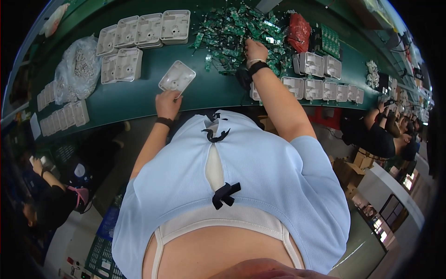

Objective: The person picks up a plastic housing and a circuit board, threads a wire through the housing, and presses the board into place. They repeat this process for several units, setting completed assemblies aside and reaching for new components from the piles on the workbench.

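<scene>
My left hand [168,105] grips the near edge of a white plastic housing [178,74], an open shallow box with rounded corners, tilted over the green table. To the right, my right hand [256,50] reaches into a heap of small green circuit boards [222,35]. Its fingers are curled together among the boards, and whatever they pinch is too small to make out. Both wrists wear black bands.
Stacked white housings [151,28] stand at the back left, beside a clear bag of small parts [84,65]. More housings [313,89] line the right front edge. A red bag [298,32] and a stack of green board panels [328,41] lie behind them. Other people sit at both sides.
</scene>
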